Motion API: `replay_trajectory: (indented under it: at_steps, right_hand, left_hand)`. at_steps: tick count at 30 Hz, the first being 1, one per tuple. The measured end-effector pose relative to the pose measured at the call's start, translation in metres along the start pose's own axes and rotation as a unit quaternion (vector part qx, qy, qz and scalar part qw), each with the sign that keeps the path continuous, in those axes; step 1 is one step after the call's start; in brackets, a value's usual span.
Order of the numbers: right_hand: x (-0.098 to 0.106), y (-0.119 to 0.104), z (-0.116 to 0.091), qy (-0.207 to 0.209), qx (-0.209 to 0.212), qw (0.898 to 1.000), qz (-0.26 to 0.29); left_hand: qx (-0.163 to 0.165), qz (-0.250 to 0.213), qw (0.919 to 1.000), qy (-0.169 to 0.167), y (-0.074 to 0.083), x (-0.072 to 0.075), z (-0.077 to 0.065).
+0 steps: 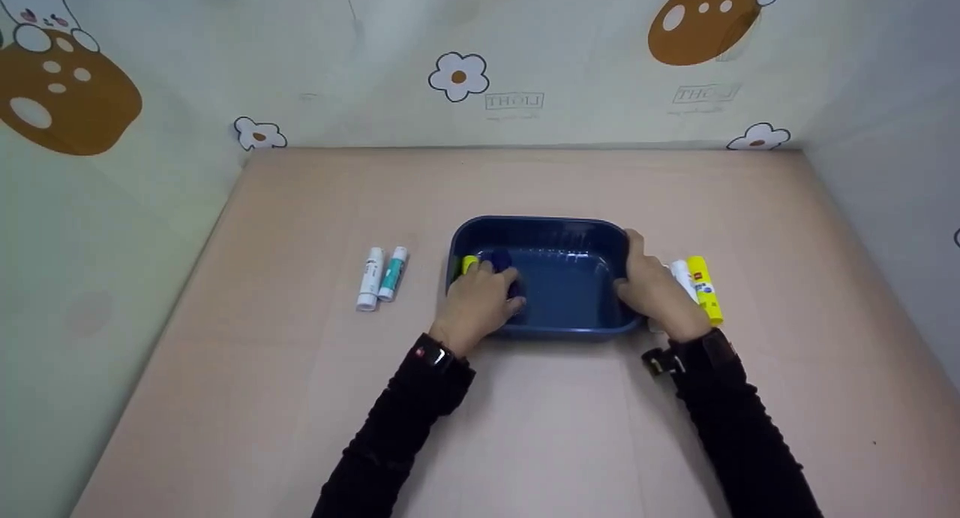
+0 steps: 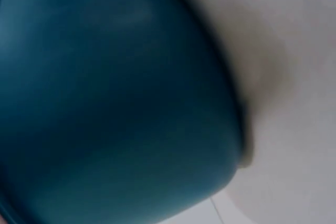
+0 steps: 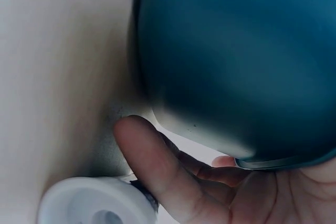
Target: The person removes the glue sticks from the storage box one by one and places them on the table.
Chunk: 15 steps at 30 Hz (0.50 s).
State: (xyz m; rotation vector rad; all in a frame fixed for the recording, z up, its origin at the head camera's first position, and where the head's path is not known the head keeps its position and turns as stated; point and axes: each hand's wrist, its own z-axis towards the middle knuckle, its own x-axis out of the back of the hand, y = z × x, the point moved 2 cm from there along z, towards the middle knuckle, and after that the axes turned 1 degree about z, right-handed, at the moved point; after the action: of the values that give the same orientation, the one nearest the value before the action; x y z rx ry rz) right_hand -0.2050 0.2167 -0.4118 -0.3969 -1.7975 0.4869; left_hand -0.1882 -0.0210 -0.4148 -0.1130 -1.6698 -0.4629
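A dark blue rectangular bin (image 1: 566, 293) stands mid-table. My left hand (image 1: 476, 300) reaches over its left side, thumb and fingers bent around a dark blue cylinder (image 1: 501, 260) inside; the lower part is hidden by the fingers. Beside those fingers shows the yellow end of another stick (image 1: 469, 263). My right hand (image 1: 660, 293) grips the bin's right rim, thumb on the inner side. In the right wrist view, a finger (image 3: 157, 166) extends along the outer wall near the round end of a white tube (image 3: 94, 203). The left wrist view is filled by the bin's outside.
Left of the bin lie a white glue stick (image 1: 370, 279) and a white-and-teal one (image 1: 392, 274), side by side. Just right of my right hand are a yellow glue stick (image 1: 705, 289) and a white one (image 1: 682, 276), partly covered. A patterned wall (image 1: 585, 67) borders the table's far edge.
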Motion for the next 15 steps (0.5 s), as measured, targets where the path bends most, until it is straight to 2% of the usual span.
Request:
replay_trajectory:
  at_steps: [6,10,15]
  right_hand:
    - [-0.0002,0.0005,-0.0004,0.006,0.007,1.000,-0.003]
    - [-0.0010,0.0006,0.0002,0.008,0.009,1.000,-0.003]
    - [-0.0008,0.0007,0.0003,0.010,0.012,1.000,-0.005]
  left_hand:
    - [0.016,-0.040,0.9988,0.022,-0.0011,-0.0006,0.0010]
    - [0.030,-0.079,0.9953,0.048,-0.0024,0.0005,0.0015]
    - [0.040,-0.100,0.9911,0.079,-0.0039,0.0028,0.0016]
